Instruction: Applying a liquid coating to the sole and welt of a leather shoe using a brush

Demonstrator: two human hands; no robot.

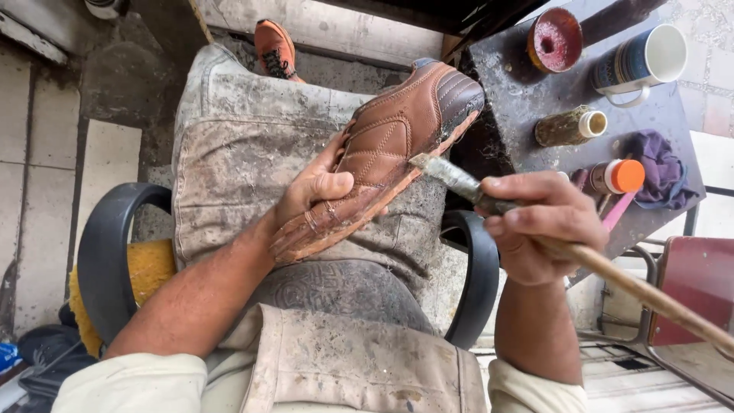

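On lap: left hand grips brown shoe | right hand clamps brush at sole | surface: red-caked tin, white-lined mug, contents unclear

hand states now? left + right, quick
Left hand: closed on the brown stitched leather shoe, gripping its heel end.
Right hand: closed on the long wooden-handled brush, tip at the shoe's sole edge.

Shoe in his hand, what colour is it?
Brown shoe, stitched in lines; head view.
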